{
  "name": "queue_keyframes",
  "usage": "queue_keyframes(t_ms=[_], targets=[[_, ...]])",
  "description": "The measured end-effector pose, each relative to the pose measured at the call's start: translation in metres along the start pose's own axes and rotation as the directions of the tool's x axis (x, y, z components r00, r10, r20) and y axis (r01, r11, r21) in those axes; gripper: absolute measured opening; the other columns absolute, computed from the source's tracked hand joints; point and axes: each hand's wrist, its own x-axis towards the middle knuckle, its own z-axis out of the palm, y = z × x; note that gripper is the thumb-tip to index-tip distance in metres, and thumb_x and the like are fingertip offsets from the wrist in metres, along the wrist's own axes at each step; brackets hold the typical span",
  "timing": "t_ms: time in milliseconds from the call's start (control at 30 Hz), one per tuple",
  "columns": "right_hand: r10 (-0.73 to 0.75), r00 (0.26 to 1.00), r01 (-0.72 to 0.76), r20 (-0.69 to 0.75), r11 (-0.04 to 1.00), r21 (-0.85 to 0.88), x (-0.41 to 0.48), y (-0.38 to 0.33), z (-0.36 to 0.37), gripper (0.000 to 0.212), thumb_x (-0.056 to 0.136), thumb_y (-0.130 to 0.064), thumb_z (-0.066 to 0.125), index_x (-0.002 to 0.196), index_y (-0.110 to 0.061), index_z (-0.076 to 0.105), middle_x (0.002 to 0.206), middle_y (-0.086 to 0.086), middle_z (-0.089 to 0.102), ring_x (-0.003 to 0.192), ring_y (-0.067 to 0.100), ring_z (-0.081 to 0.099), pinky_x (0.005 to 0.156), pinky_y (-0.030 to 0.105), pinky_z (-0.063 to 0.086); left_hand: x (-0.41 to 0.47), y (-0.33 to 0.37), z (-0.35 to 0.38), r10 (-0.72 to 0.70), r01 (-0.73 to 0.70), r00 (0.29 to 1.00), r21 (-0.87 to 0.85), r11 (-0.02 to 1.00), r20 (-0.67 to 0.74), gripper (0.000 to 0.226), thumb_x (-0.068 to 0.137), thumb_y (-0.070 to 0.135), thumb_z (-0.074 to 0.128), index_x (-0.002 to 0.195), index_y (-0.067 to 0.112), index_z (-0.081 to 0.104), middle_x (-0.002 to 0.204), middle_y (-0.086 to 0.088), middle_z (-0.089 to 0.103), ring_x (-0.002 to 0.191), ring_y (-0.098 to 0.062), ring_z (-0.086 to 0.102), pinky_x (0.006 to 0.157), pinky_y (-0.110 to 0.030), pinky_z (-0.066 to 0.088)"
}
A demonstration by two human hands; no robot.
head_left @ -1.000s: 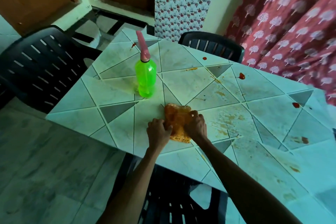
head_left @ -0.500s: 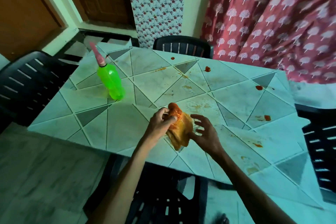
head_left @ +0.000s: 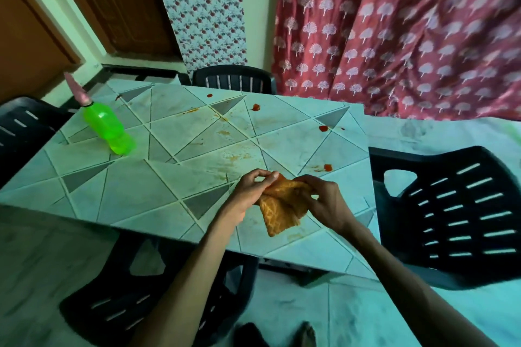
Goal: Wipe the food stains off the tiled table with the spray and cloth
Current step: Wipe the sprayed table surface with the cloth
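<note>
Orange cloth (head_left: 279, 211) was bunched between both hands, lifted over the desk (head_left: 127, 186) near its front edge. Left hand (head_left: 251, 191) pinched one top corner and right hand (head_left: 324, 200) gripped the other side. The hands were close together, with the cloth hanging folded below them. Couldn't tell if its low corner touched the tiles. Looked like refolding to a cleaner face, not wiping.

Green spray bottle (head_left: 108, 128) stood at the far left of the desk, well apart from both hands.

Progress, my read: partial at best. Near-left tiles looked mostly clean.

Not done:
- small red spot at the far edge (head_left: 209, 95)
- red blob just right of it (head_left: 256, 107)
- red blob near the far right corner (head_left: 323, 128)
- red blob just beyond the hands (head_left: 327, 167)
- brown smears (head_left: 234, 156) across the middle tiles

Left to do: spray the middle and right tiles, then wipe every red spot and the smears. The far edge likely needs a long reach. Black chair (head_left: 451, 205) beside the right edge could get in the way.
</note>
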Motion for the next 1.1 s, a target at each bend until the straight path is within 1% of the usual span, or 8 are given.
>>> queue_keyframes(t_ms=[267,433,600,667,767,933,1000,1100], targets=[[0.049,0.989,-0.049,-0.14,0.999,0.005,0.038,0.016,-0.065,0.032,0.097,-0.044,0.05,0.117,-0.022,0.061,0.096,0.01,0.07,0.086,0.028,0.066,0.076,0.045,0.054,0.019,0.03,0.039,-0.031,-0.024,0.968,0.214,0.977,0.249,0.088,0.072,0.095,0.021,0.093,0.026,0.07,0.106,0.005,0.07,0.103,-0.013,0.063,0.094,-0.031,0.048],[0.257,0.958,-0.247,-0.127,0.965,0.089,0.085,0.028,-0.088,0.036,0.097,-0.041,0.061,0.125,-0.018,0.058,0.107,0.007,0.07,0.098,0.025,0.067,0.085,0.041,0.055,0.051,0.047,0.043,0.016,-0.08,0.947,0.189,0.979,0.319,0.048,0.077,0.058,0.074,0.099,0.015,0.072,0.097,-0.001,0.076,0.092,-0.017,0.072,0.085,-0.03,0.057],[0.49,0.826,-0.401,-0.278,0.859,0.32,0.105,0.049,-0.085,0.051,0.099,-0.052,0.05,0.132,-0.013,0.054,0.123,0.01,0.065,0.109,0.023,0.063,0.084,0.036,0.052,0.093,0.069,0.051,0.041,-0.056,0.95,0.04,0.998,0.31,0.047,0.075,0.048,0.075,0.095,0.006,0.075,0.094,-0.016,0.075,0.083,-0.025,0.072,0.08,-0.036,0.056],[0.652,0.703,-0.484,-0.284,0.731,0.481,0.097,0.062,-0.072,0.068,0.093,-0.068,0.048,0.133,-0.012,0.053,0.131,0.011,0.061,0.112,0.023,0.059,0.082,0.033,0.047,0.108,0.076,0.054,0.03,-0.024,0.954,-0.027,0.999,0.297,0.039,0.076,0.043,0.074,0.09,0.007,0.076,0.092,-0.016,0.075,0.081,-0.025,0.071,0.078,-0.034,0.056],[0.787,0.61,-0.575,0.092,0.36,0.735,0.08,0.085,-0.051,0.076,0.08,-0.082,0.051,0.122,-0.018,0.058,0.128,0.011,0.062,0.118,0.028,0.059,0.1,0.046,0.047,0.131,0.087,0.06,-0.023,0.058,0.952,-0.105,0.993,0.304,0.034,0.082,0.04,0.075,0.093,0.008,0.076,0.096,-0.015,0.075,0.089,-0.028,0.072,0.081,-0.035,0.057],[0.493,0.77,-0.436,0.405,-0.057,0.898,0.075,0.098,-0.021,0.095,0.078,-0.071,0.063,0.144,-0.005,0.047,0.144,0.022,0.053,0.134,0.041,0.05,0.115,0.061,0.033,0.145,0.102,0.068,-0.118,0.191,0.906,-0.142,0.971,0.406,0.03,0.085,0.036,0.073,0.103,0.013,0.071,0.098,-0.011,0.076,0.091,-0.027,0.073,0.077,-0.036,0.058],[0.403,0.84,-0.359,0.363,-0.089,0.929,0.084,0.093,-0.02,0.102,0.073,-0.06,0.076,0.15,-0.006,0.037,0.151,0.025,0.044,0.139,0.044,0.042,0.117,0.062,0.028,0.151,0.103,0.067,-0.148,0.237,0.884,-0.153,0.959,0.444,0.048,0.077,0.037,0.08,0.115,0.012,0.066,0.106,-0.015,0.074,0.098,-0.032,0.071,0.084,-0.044,0.057],[0.311,0.88,-0.357,0.359,-0.065,0.932,0.096,0.086,-0.029,0.103,0.059,-0.042,0.094,0.141,-0.001,0.047,0.137,0.027,0.057,0.12,0.044,0.06,0.096,0.054,0.053,0.159,0.1,0.068,-0.167,0.3,0.827,-0.171,0.939,0.537,0.065,0.073,0.04,0.077,0.128,0.011,0.058,0.117,-0.021,0.069,0.108,-0.039,0.066,0.094,-0.052,0.053]])
